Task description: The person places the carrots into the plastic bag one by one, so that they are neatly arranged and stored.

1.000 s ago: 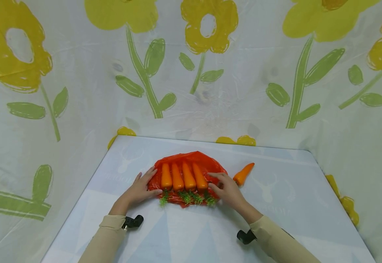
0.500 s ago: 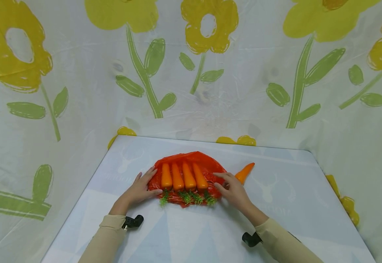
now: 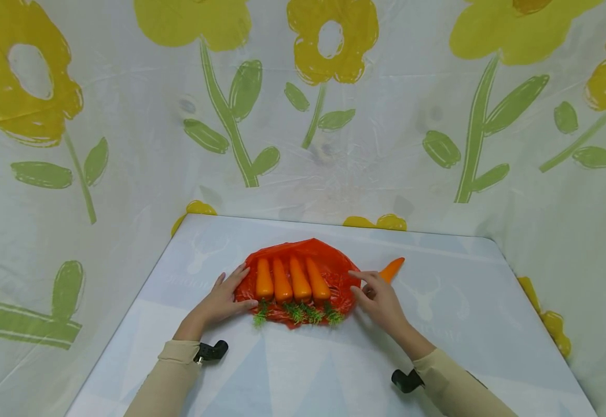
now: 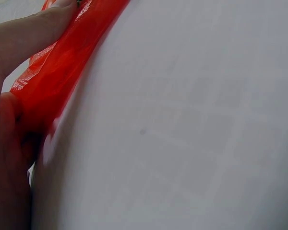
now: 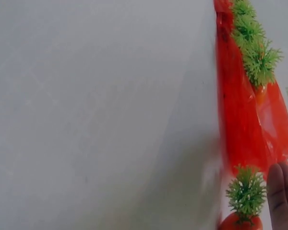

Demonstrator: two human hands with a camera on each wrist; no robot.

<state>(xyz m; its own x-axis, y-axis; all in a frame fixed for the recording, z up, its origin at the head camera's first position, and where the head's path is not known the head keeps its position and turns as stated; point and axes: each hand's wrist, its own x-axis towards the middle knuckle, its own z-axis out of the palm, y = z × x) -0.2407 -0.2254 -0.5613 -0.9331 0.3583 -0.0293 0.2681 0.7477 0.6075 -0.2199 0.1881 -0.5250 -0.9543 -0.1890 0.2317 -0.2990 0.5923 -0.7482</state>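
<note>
Several orange toy carrots (image 3: 300, 284) with green leafy tops lie side by side on a red plastic bag (image 3: 341, 292), tops toward the near side. My left hand (image 3: 228, 298) rests on the bag's left edge, fingers spread and thumb apart; the left wrist view shows its thumb (image 4: 33, 33) against the red plastic. My right hand (image 3: 384, 304) is at the bag's right edge, thumb and index finger apart with nothing between them. Behind it lies a loose carrot (image 3: 392, 269), partly hidden by the hand. Its green top (image 5: 246, 191) shows beside the fingers in the right wrist view.
A pale patterned table (image 3: 464, 301) carries everything. A curtain with yellow flowers (image 3: 375, 145) hangs behind and at both sides. Each wrist wears a small black camera, seen at the left wrist (image 3: 212, 351) and the right wrist (image 3: 407, 381).
My right hand has moved right, from beside the rightmost carrot on the bag to the bag's edge, covering more of the loose carrot. The left hand and the carrots have stayed put.
</note>
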